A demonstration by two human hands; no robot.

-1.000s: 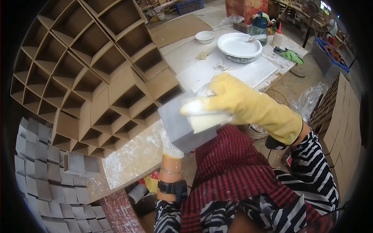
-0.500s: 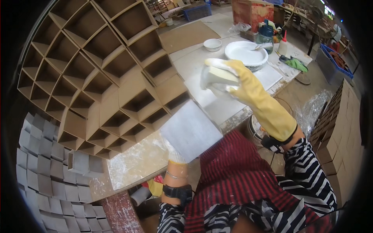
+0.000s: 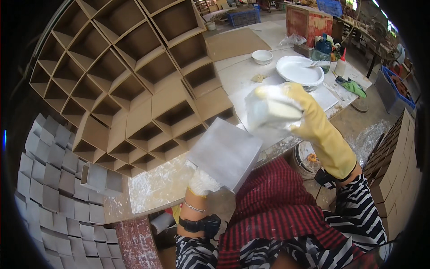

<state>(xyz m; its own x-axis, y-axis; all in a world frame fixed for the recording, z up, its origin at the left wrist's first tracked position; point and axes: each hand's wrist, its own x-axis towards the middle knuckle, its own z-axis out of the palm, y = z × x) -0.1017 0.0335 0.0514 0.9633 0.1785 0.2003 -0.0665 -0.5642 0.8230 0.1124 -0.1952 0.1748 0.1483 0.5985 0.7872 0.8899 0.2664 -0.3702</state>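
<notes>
Both hands are kept occupied at the edge of a paint-marked worktop [image 3: 156, 184]: a pale sponge [image 3: 284, 110] is gripped by the right hand [image 3: 301, 97], gloved in yellow and smeared with white, while a gray box [image 3: 224, 150] is held up by the left hand [image 3: 202, 183], its white-gloved fingers hidden behind the box. Contact between sponge and box, seen a second ago, has been broken, and the box has been tilted so that a side face is also shown. A stroke across the broad face appears to have been finished; whether more is needed cannot be told. The box is positioned over the left hand, below and left of the right, clear of the sponge.
</notes>
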